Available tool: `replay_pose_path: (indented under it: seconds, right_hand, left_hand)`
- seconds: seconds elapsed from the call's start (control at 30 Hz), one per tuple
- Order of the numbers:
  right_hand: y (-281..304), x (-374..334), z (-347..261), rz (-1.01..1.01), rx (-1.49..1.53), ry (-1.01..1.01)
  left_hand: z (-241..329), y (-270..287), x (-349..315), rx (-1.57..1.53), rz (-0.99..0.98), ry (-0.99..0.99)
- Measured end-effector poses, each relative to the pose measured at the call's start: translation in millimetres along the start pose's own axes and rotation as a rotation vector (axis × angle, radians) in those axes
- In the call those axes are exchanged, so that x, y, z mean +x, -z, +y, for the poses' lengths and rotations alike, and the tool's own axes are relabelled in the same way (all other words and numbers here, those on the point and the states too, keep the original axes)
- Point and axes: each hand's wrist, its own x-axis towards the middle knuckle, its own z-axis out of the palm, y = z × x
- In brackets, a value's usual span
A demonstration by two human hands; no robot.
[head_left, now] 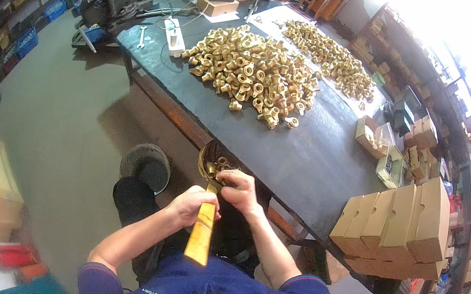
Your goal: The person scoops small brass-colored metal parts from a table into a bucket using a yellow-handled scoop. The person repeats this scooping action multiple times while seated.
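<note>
Step in hand: judged as tool work on a single brass fitting held over the lap, below the near edge of the counter.
Left hand: grip closed around the yellow-handled tool; the handle runs down toward the body, the working end points up toward the other hand.
Right hand: fingers pinched narrow at the tool tip, apparently on a small brass piece; the piece itself is hidden by the fingers, so its seating cannot be confirmed.
Brass fitting in work: between the two hands, just in front of the round pan.
Round pan: holds a few brass fittings; sits at the counter edge, touching or just below it, which cannot be told.
Next move, judged: calls for the tool tip kept in line with the pinched piece and the right-hand pinch kept firm; the hands work close together with little room.
Large brass pile: on the counter, well apart from the hands.
Second brass pile: further back, on a pale sheet.
Cardboard boxes: stacked at the right end of the counter.
Round stool: on the floor to the left of the knees.
Obstructions: the counter edge overhangs the working area; nothing else stands between the hands.
</note>
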Motion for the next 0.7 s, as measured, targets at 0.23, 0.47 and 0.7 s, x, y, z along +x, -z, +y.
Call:
replay_pose_path:
  seconds: [0.23,0.47,0.7]
  right_hand:
    - [179,110,39,0.437,-0.120,0.211]
    - [333,219,234,0.621,-0.310,-0.102]
    - [325,299,297,0.402,0.160,-0.150]
  left_hand:
    - [5,8,10,0.092,0.013,0.002]
    - [17,18,23,0.131,-0.017,0.125]
    - [34,8,26,0.093,0.105,0.188]
